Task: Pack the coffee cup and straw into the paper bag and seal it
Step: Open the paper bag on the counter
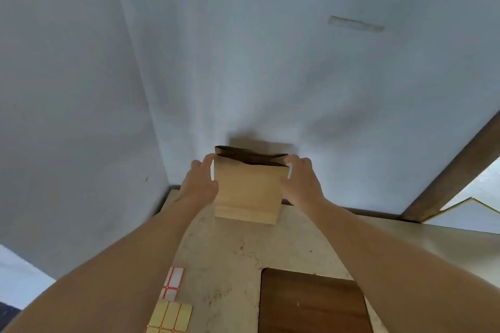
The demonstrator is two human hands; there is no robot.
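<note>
A brown paper bag (247, 189) stands upright on the pale speckled table (230, 265), toward its far edge and close to the grey wall (243, 62), its mouth part-open with the side gussets folded inward. The left hand (198, 181) holds the bag's left side near the top, fingertips curled onto the rim and thumb lower against the near face; the right hand (301, 181) mirrors it on the right side, fingers curled round the upper corner. Neither coffee cup nor straw can be seen anywhere, and the dark mouth gives no view inside, so whether they are already in the bag cannot be told. On the near left of the table lie a strip of white labels with red borders (172, 282) and a sheet of yellow ones (170, 317), likely the means of sealing; a dark wooden board (311, 303) lies near right. The risks, as I judge them: squeezing the sides unevenly could fold the top crooked so a label would not hold it shut; pressing down on thin paper might buckle the bag or tip it against the wall; and if a cup stands inside, a hard fold could crush its lid or bend the straw
</note>
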